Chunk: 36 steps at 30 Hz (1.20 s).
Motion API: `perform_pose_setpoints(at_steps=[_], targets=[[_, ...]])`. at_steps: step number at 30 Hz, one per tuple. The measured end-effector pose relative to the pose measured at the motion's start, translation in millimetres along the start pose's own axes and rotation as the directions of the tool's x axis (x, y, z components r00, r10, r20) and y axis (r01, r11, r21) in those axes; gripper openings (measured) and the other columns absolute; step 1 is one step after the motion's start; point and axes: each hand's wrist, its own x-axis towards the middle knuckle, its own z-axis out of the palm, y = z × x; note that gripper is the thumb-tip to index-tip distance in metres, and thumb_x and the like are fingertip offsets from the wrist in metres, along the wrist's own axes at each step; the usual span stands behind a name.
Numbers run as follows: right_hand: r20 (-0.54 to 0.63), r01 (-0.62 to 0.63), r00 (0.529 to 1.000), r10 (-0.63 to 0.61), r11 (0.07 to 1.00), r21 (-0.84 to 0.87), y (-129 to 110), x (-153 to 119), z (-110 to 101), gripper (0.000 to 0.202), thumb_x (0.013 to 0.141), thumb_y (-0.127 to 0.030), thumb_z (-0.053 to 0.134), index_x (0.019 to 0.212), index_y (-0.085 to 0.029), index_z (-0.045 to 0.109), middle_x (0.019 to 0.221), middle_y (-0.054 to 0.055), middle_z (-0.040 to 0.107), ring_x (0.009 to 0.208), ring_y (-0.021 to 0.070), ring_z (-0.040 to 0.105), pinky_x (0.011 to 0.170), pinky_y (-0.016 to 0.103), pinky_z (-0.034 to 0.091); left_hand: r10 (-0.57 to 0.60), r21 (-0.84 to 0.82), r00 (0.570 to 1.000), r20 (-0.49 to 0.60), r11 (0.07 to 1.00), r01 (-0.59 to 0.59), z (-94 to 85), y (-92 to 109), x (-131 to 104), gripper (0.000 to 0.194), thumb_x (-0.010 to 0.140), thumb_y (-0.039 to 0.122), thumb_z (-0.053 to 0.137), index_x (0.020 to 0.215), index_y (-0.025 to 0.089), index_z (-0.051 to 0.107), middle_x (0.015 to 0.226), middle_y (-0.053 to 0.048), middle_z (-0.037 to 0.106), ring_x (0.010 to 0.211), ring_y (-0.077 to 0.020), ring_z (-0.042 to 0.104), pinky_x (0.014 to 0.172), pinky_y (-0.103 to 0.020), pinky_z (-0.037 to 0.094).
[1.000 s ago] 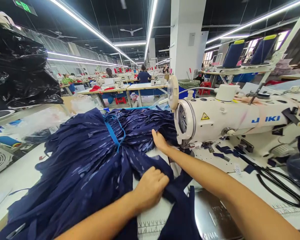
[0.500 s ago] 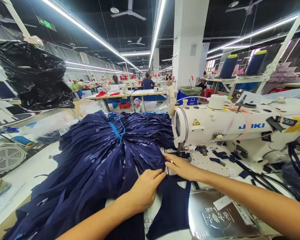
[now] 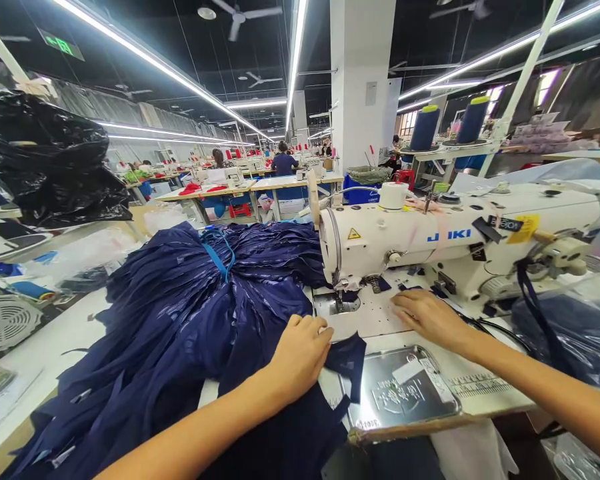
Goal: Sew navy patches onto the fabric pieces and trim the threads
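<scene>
Left hand [image 3: 303,353]: grip is curled; navy cloth [image 3: 349,357] is pinched beneath the fingers.
Right hand [image 3: 427,320]: grip is loosely spread over the machine bed [image 3: 367,320]; contact cannot be told.
Navy bundle [image 3: 180,333]: is heaped on the surface [image 3: 73,327], bound by a blue strap [image 3: 214,259].
Sewing machine [image 3: 405,233]: is positioned to the right of the bundle.

Between the left hand [image 3: 303,353] and the right hand [image 3: 430,320], the white machine bed [image 3: 367,320] leaves a level passage, and the flat metal plate [image 3: 395,397] nearer the person adds little height. Farther back, the sewing machine [image 3: 380,247] bars a straight reach — its needle end sits low over the bed. Heaped navy garments [image 3: 180,320] block much of the worktop [image 3: 65,330] to the left; a bulky plastic bag [image 3: 575,327] crowds the far right.
</scene>
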Motion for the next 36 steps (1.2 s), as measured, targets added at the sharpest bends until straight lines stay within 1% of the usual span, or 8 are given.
perform_pose_setpoints(at_steps=[5, 12, 16, 21, 23, 26, 29, 36], targets=[[-0.035, 0.040, 0.998, -0.052, 0.955, -0.293, 24.5, -11.0, 17.5, 0.023, 0.084, -0.017, 0.043, 0.072, -0.015, 0.062, 0.080, 0.011, 0.065, 0.077, 0.0244, 0.058, 0.076, 0.040, 0.039, 0.007, 0.170, 0.992, 0.130, 0.985, -0.029, 10.8, 0.8, 16.2, 0.017, 0.081, 0.025, 0.054, 0.083, 0.011, 0.062, 0.082, -0.011, 0.064, 0.086, -0.0250, 0.056, 0.079, -0.042, 0.035], [-0.077, 0.088, 0.990, -0.115, 0.952, -0.293, 27.3, -7.5, 22.5, 0.027, 0.086, -0.014, 0.040, 0.067, -0.017, 0.059, 0.071, 0.008, 0.063, 0.070, 0.0211, 0.056, 0.078, 0.036, 0.035, -0.028, 0.147, 0.990, 0.135, 0.989, 0.008, 16.1, 4.0, 17.4, 0.023, 0.078, 0.033, 0.059, 0.071, 0.012, 0.063, 0.075, -0.011, 0.065, 0.080, -0.0241, 0.058, 0.076, -0.039, 0.033], [-0.061, 0.072, 0.993, -0.097, 0.943, -0.325, 34.7, 2.9, 26.6, 0.024, 0.084, -0.013, 0.042, 0.067, -0.017, 0.059, 0.067, 0.006, 0.060, 0.067, 0.0205, 0.056, 0.075, 0.034, 0.035, -0.082, -0.133, 0.986, 0.147, 0.986, 0.101, 14.7, 5.4, 20.3, 0.025, 0.078, 0.030, 0.056, 0.060, 0.013, 0.059, 0.064, -0.004, 0.062, 0.070, -0.0182, 0.058, 0.072, -0.035, 0.035], [-0.023, 0.023, 0.999, -0.034, 0.921, -0.388, 34.8, 11.6, 29.7, 0.025, 0.078, -0.003, 0.042, 0.066, -0.017, 0.059, 0.066, 0.006, 0.060, 0.066, 0.0211, 0.056, 0.071, 0.032, 0.035, -0.196, -0.677, 0.961, 0.197, 0.681, 0.278, 12.7, 3.7, 34.7, 0.011, 0.078, 0.019, 0.049, 0.075, 0.011, 0.057, 0.064, 0.001, 0.058, 0.061, -0.0120, 0.055, 0.058, -0.024, 0.039], [-0.027, -0.002, 1.000, -0.010, 0.919, -0.395, 31.4, 14.1, 27.1, 0.026, 0.077, -0.001, 0.041, 0.065, -0.017, 0.058, 0.064, 0.007, 0.060, 0.063, 0.0205, 0.056, 0.070, 0.032, 0.035, -0.174, -0.594, 0.977, 0.121, 0.776, 0.212, 9.2, 2.3, 42.8, 0.008, 0.076, 0.012, 0.048, 0.074, 0.012, 0.056, 0.070, -0.001, 0.058, 0.065, -0.0128, 0.055, 0.059, -0.025, 0.039], [-0.076, -0.041, 0.997, 0.011, 0.914, -0.404, 19.9, 19.0, 20.6, 0.028, 0.075, 0.001, 0.039, 0.066, -0.016, 0.059, 0.066, 0.009, 0.061, 0.063, 0.0213, 0.056, 0.069, 0.033, 0.035, 0.079, -0.141, 0.996, -0.039, 0.986, -0.084, 8.2, -0.9, 56.4, 0.010, 0.073, 0.005, 0.049, 0.071, 0.013, 0.056, 0.084, -0.006, 0.058, 0.081, -0.0181, 0.053, 0.069, -0.031, 0.037], [-0.086, -0.062, 0.996, 0.035, 0.942, -0.330, 0.6, 25.8, 18.7, 0.027, 0.077, -0.002, 0.039, 0.070, -0.016, 0.061, 0.070, 0.010, 0.063, 0.066, 0.0225, 0.058, 0.068, 0.033, 0.036, 0.345, 0.213, 0.938, -0.027, 0.919, -0.332, 20.5, -5.2, 68.4, 0.013, 0.079, 0.007, 0.045, 0.077, 0.013, 0.056, 0.090, -0.010, 0.057, 0.089, -0.0217, 0.050, 0.071, -0.034, 0.035], [0.127, -0.047, 0.992, 0.029, 0.989, 0.138, -27.4, 35.9, 37.4, 0.022, 0.083, -0.016, 0.041, 0.089, -0.019, 0.062, 0.086, 0.005, 0.067, 0.076, 0.0195, 0.062, 0.070, 0.030, 0.044, 0.343, 0.193, 0.939, -0.013, 0.923, -0.334, 57.8, -18.4, 62.0, 0.017, 0.081, 0.006, 0.043, 0.090, 0.012, 0.057, 0.090, -0.008, 0.062, 0.084, -0.0189, 0.054, 0.070, -0.032, 0.036]])
